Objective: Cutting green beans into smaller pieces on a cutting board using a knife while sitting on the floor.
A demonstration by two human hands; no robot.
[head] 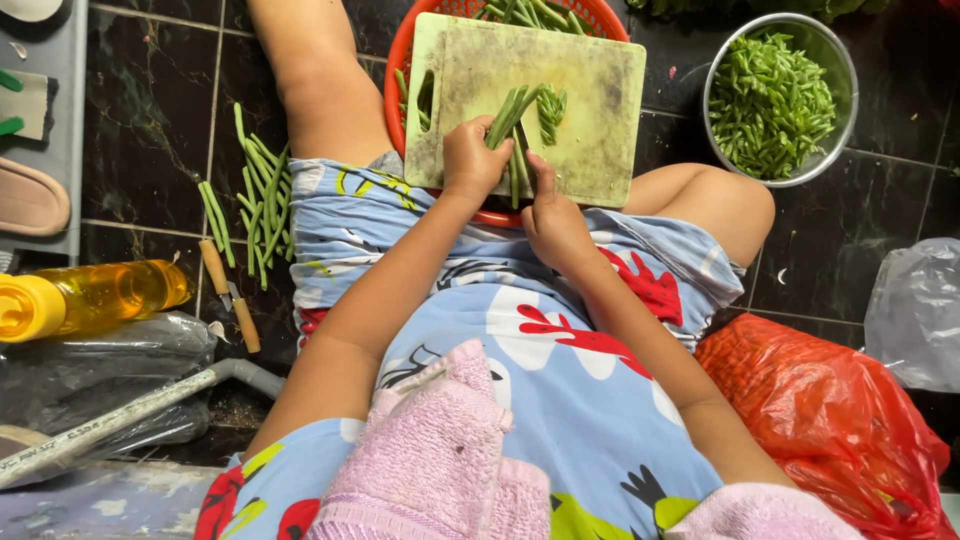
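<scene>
— Two hands at one board, is that right?

— Yes. The left hand [472, 160] is closed around a bunch of green beans [508, 118], pinning it to the pale green cutting board [590, 90]. The right hand [552, 215] is wrapped around a knife [524, 150], whose dark blade lies against the beans just beside the left fingers.

— Where does the board sit?

— Across the rim of a red plastic basket [398, 60], which rests on the floor between the person's knees. More long beans show in the basket past the board's far edge, and a few cut pieces [551, 108] lie on the board near the bunch.

— What about the floor?

— Black marble-look tiles with pale grout lines. To the person's left a loose pile of whole beans [255, 195] lies on the tiles, with a second knife with a wooden handle [228, 295] near it. Closer in on that side are a yellow bottle of oil [95, 297] lying on clear plastic and a grey pipe [130, 410].

— The other side?

— A steel bowl [842, 60] filled with short cut beans stands at the far right, well apart from the board. Nearer the person's right arm are a red plastic bag [830, 410] and a grey one [915, 310].
</scene>
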